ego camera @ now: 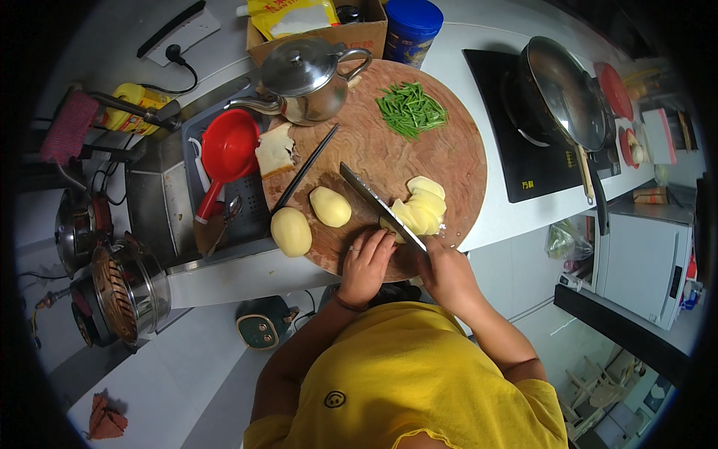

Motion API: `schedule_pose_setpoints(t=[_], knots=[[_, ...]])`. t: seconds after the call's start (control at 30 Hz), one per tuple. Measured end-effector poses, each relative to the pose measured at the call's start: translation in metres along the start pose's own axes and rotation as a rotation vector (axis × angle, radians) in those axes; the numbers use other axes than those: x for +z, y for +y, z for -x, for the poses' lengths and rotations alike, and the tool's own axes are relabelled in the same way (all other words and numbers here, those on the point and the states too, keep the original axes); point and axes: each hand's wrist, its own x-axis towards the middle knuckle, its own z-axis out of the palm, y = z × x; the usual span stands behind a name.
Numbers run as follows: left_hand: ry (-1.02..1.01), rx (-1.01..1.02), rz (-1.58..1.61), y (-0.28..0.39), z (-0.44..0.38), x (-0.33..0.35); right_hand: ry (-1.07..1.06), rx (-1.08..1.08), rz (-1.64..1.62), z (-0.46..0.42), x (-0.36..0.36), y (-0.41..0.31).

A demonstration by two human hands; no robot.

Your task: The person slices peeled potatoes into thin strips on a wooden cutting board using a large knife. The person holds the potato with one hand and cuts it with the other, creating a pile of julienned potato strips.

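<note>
My right hand [449, 272] grips a kitchen knife [376, 202], its blade slanting up and left over the round wooden cutting board [359, 154]. Beside the blade, my left hand [367, 258] holds down a piece of peeled potato [391, 229], mostly hidden by fingers and blade. Overlapping potato slices [420, 209] lie just right of the knife. Two whole peeled potatoes, one [331, 207] on the board and a larger one [291, 232] at its left edge, are left of my hands. Cut green vegetable pieces [412, 110] form a pile farther back.
A steel teapot [314, 84], a piece of bread [275, 150] and black chopsticks [307, 168] rest on the board's left side. Left of it, a red ladle [229, 147] lies in a grey tray at the sink. At right, a lidded wok [566, 95] stands on a black cooktop [505, 163].
</note>
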Motion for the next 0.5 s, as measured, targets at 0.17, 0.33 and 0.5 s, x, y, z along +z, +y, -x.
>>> schedule_pose_setpoints(t=[0.17, 0.33, 0.5], knots=[[-0.003, 0.013, -0.013, 0.000, 0.000, 0.000, 0.052, 0.003, -0.063, 0.005, -0.003, 0.001], [0.004, 0.009, -0.001, -0.001, 0.000, 0.001, 0.076, -0.006, -0.064, 0.011, -0.008, 0.002], [0.005, 0.009, -0.017, 0.000, 0.000, 0.000, 0.082, -0.024, -0.064, 0.021, -0.019, -0.002]])
